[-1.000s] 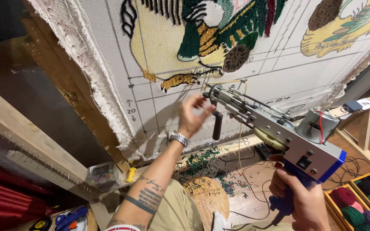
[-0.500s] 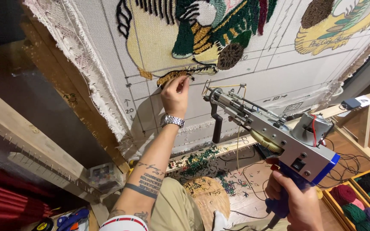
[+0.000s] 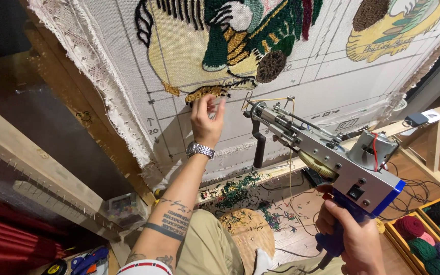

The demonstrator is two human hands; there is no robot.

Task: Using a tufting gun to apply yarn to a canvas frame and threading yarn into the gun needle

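Head view: left hand (image 3: pixel 206 120) pinches yarn at the tufting cloth (image 3: pixel 301 76); right hand (image 3: pixel 350 237), below it, grips the tufting gun (image 3: pixel 332 163).

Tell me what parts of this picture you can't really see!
All in the head view:
- The right hand and the blue handle it grips run off the bottom edge.
- The left hand fingertips against the cloth: too small to tell whether they pinch anything.
- The tufting gun needle tip: too thin to see if it touches the cloth.
- The yarn box is cut off by the right edge.
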